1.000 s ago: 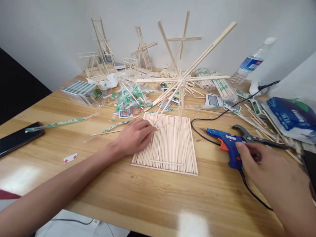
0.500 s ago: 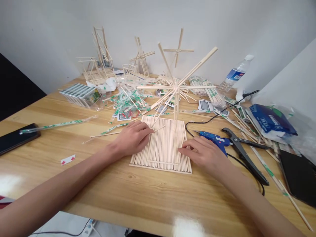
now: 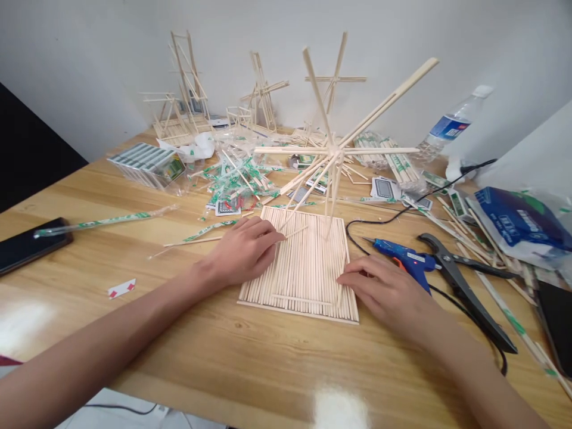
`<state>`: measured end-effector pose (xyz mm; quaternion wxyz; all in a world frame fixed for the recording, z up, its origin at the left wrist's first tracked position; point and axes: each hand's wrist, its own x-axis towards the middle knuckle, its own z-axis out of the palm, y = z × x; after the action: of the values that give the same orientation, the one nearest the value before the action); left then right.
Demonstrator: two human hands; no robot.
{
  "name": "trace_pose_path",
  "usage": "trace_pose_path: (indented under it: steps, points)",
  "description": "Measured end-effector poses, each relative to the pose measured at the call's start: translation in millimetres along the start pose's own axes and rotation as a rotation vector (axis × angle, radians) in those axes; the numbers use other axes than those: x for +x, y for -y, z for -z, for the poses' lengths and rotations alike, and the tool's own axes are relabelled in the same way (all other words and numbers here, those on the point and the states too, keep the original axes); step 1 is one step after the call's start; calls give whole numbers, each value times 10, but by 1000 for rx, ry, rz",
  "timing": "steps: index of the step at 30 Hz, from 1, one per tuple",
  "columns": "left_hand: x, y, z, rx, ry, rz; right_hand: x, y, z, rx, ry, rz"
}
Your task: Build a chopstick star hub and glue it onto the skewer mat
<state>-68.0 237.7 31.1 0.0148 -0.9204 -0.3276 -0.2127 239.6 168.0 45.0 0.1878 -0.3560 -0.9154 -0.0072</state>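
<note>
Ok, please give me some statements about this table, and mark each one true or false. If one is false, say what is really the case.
1. The left hand rests on the mat of wooden sticks. True.
2. The right hand is gripping the blue glue gun. False: the fingers of the right hand lie at the right edge of the mat, and the glue gun lies on the table beyond the hand.
3. The plastic water bottle is at the near edge of the table. False: it is at the far right of the table, by the wall.
4. The black-handled pliers lie to the right of the blue glue gun. True.
</note>
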Motion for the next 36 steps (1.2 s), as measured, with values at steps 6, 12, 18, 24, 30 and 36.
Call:
trace_pose_path:
  steps: [6, 12, 18, 24, 30, 36]
  points:
    - [-5, -3, -7, -6, 12, 11, 8, 94, -11, 74, 7, -52]
    - [-4, -7, -8, -16, 8, 11, 8, 161, -37, 79, -4, -136]
    - [2, -6, -1, -8, 2, 3, -28, 163, 5, 77, 56, -153]
    - [7, -11, 3, 2, 14, 5, -34, 141, 30, 54, 13, -109]
    - [10, -16, 12, 10, 15, 4, -1, 118, 29, 57, -82, -3]
    - [9, -17, 15, 10, 19, 1, -17, 101, 3, 129, -130, -39]
